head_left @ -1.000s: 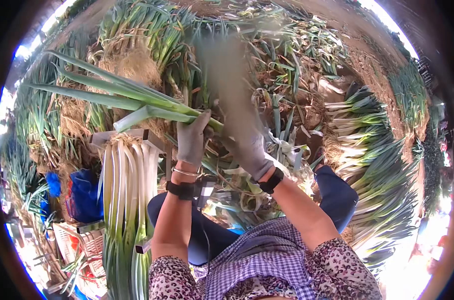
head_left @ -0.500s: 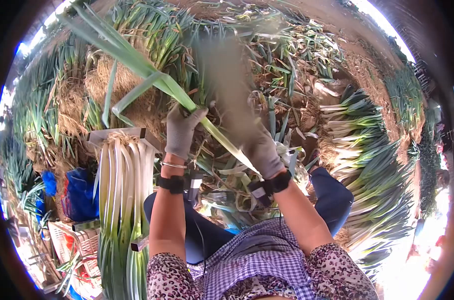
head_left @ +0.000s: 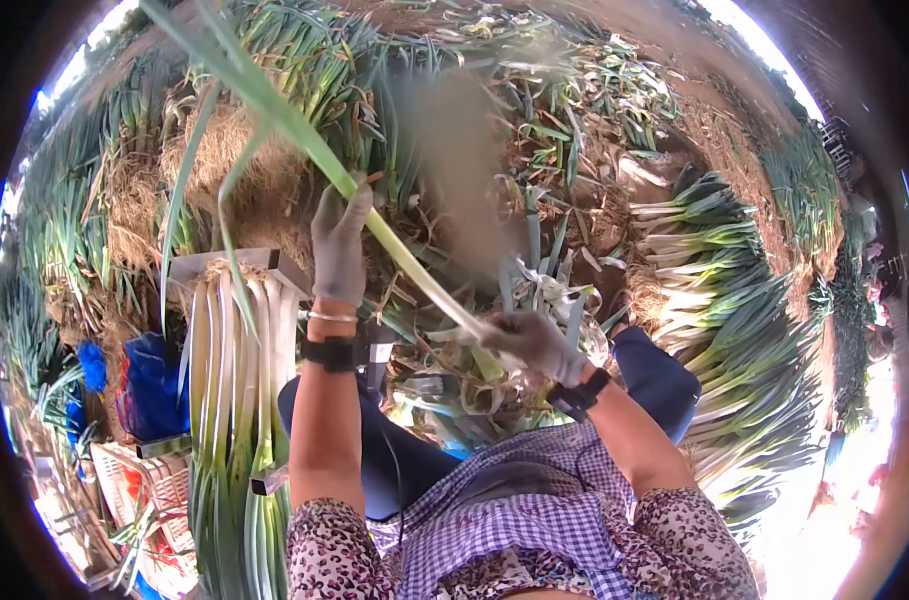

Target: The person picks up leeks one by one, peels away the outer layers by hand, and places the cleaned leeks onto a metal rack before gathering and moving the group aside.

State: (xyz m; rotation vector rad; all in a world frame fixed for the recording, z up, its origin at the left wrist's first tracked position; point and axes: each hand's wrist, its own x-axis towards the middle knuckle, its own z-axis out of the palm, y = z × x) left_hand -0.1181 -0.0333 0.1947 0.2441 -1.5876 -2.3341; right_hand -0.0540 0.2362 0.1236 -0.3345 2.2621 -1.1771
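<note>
A long leek [head_left: 415, 265] slants across the middle of the head view, its green leaves toward the upper left and its white end toward my right hand. My gloved left hand [head_left: 339, 245] is closed around the pale green part of the stalk. At the white lower end, my gloved right hand [head_left: 540, 345] has its fingers closed on the leek, partly hiding that end. Under the stalk lie loose leaves and peelings.
Leeks [head_left: 240, 370] lie in a metal frame [head_left: 260, 260] at my left, beside a blue mesh bag [head_left: 155, 390] and a basket [head_left: 175, 490]. Stacked leeks [head_left: 715, 290] line my right. Rooted leeks [head_left: 220, 150] stand behind. A blurred smudge covers the centre.
My left hand has shifted slightly left and up with the leek. My right hand has moved down, its fingers now at the leek's white end. The hanging leaves have swung left.
</note>
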